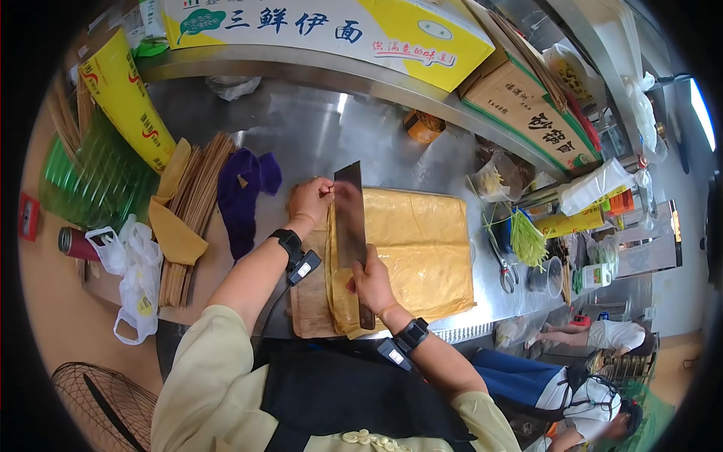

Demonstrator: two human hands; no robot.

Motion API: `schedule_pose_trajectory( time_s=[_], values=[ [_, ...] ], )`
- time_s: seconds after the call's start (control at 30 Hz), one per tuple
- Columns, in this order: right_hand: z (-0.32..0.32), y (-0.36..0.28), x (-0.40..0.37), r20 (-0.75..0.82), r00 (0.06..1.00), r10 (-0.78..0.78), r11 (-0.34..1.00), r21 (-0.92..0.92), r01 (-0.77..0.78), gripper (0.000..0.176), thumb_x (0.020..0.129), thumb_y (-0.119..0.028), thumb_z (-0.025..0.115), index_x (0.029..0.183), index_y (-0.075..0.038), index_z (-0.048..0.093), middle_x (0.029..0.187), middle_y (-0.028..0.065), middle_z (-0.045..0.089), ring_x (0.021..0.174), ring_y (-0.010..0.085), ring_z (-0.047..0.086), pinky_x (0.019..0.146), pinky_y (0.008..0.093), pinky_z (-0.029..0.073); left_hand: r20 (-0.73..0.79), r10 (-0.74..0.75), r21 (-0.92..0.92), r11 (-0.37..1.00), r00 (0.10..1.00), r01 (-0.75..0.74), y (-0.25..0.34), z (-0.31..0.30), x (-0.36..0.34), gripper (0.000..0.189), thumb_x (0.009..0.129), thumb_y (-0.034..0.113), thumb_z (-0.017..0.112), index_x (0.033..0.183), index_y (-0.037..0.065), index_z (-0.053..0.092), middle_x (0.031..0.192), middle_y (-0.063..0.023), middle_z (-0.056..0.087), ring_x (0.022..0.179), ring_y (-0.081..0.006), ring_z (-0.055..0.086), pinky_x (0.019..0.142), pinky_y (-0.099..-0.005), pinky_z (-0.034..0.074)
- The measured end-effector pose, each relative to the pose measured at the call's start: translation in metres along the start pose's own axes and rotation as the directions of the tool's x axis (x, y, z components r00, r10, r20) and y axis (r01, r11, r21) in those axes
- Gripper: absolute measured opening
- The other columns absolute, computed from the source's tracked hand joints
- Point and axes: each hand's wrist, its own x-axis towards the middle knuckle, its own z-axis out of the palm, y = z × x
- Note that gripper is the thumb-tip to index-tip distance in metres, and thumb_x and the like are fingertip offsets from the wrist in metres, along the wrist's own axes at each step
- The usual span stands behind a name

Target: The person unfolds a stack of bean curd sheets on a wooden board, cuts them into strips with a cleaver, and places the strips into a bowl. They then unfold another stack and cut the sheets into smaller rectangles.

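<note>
A stack of yellow, wrinkled sheets, which look like tofu skin [418, 241], lies on a wooden cutting board [310, 301]. My right hand [373, 286] is closed around a large cleaver [349, 218]. Its wide blade points away from me over the left part of the sheets. Beside the far end of the blade, my left hand [309, 200] has its fingers curled together at the left edge of the stack. Whatever those fingers may pinch is hidden.
Left of the board lie a purple cloth [245, 188] and bundled wooden sticks [197, 203]. Scissors [506, 273], cut green stalks [529, 239] and a clear cup [545, 277] are on the right. An orange-labelled can [423, 126] stands behind. Other people are at lower right.
</note>
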Motion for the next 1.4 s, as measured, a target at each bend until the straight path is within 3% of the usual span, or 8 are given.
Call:
schedule_pose_trajectory(
  time_s=[0.13,0.5,0.6,0.73,1.2,1.33,1.4],
  values=[
    [0.006,0.005,0.001,-0.055,0.996,-0.077,0.994,-0.079,0.072,0.024,0.093,-0.003,0.045,0.114,0.007,0.038,0.065,0.0131,0.058,0.051,0.0199,0.062,0.047,0.0305,0.050,0.000,0.047,0.045,0.998,0.999,-0.047,0.006,-0.007,-0.002,0.024,0.075,0.007,0.073,0.099,0.010,0.067,0.083,-0.0046,0.068,0.073,-0.0186,0.067,0.068,-0.0299,0.053],
    [0.014,-0.001,0.007,-0.031,0.999,-0.038,0.970,-0.243,0.029,0.021,0.092,-0.002,0.044,0.108,0.005,0.033,0.063,0.0159,0.057,0.050,0.0234,0.063,0.044,0.0337,0.050,-0.017,0.089,0.040,0.995,0.996,-0.088,0.006,-0.008,-0.002,0.024,0.073,0.006,0.074,0.096,0.011,0.067,0.084,-0.0040,0.064,0.073,-0.0189,0.065,0.069,-0.0301,0.052],
    [0.015,0.003,0.010,-0.031,0.995,-0.090,0.947,-0.313,0.076,0.020,0.091,-0.002,0.043,0.107,0.004,0.032,0.063,0.0166,0.057,0.050,0.0245,0.063,0.044,0.0345,0.051,0.021,0.014,0.009,1.000,1.000,-0.014,0.006,-0.007,-0.002,0.019,0.073,0.013,0.071,0.092,0.017,0.067,0.085,0.0007,0.064,0.083,-0.0202,0.063,0.082,-0.0342,0.043],
    [0.018,0.020,0.017,-0.038,0.982,-0.185,0.896,-0.418,0.152,0.021,0.091,-0.002,0.043,0.107,0.004,0.031,0.063,0.0170,0.057,0.049,0.0251,0.063,0.044,0.0347,0.051,-0.030,0.061,0.037,0.998,0.998,-0.060,0.010,-0.009,-0.003,0.023,0.072,0.008,0.073,0.093,0.013,0.067,0.083,-0.0019,0.063,0.074,-0.0196,0.064,0.070,-0.0317,0.052],
    [0.022,0.023,0.018,-0.010,0.978,-0.210,0.862,-0.474,0.180,0.022,0.090,-0.002,0.044,0.102,0.001,0.027,0.061,0.0199,0.056,0.045,0.0285,0.061,0.039,0.0366,0.048,-0.056,0.091,0.101,0.991,0.994,-0.085,0.004,-0.004,-0.003,0.022,0.072,0.007,0.072,0.092,0.015,0.067,0.083,-0.0004,0.063,0.075,-0.0197,0.063,0.070,-0.0323,0.051],
    [0.019,0.019,0.023,0.020,0.994,-0.105,0.876,-0.472,0.102,0.024,0.089,-0.002,0.045,0.102,0.001,0.026,0.061,0.0205,0.056,0.045,0.0302,0.061,0.039,0.0375,0.048,-0.017,0.053,0.082,0.995,0.998,-0.051,0.005,-0.004,-0.002,0.022,0.073,0.008,0.071,0.094,0.015,0.066,0.085,-0.0008,0.063,0.079,-0.0208,0.063,0.077,-0.0341,0.048],
    [0.021,0.024,0.026,0.009,0.992,-0.125,0.877,-0.467,0.115,0.024,0.089,-0.001,0.046,0.102,0.001,0.025,0.060,0.0208,0.055,0.045,0.0308,0.061,0.039,0.0378,0.048,0.018,0.015,0.092,0.996,1.000,-0.017,0.010,-0.008,-0.003,0.021,0.074,0.010,0.070,0.095,0.015,0.066,0.086,-0.0012,0.063,0.081,-0.0217,0.063,0.081,-0.0350,0.046]
  ],
)
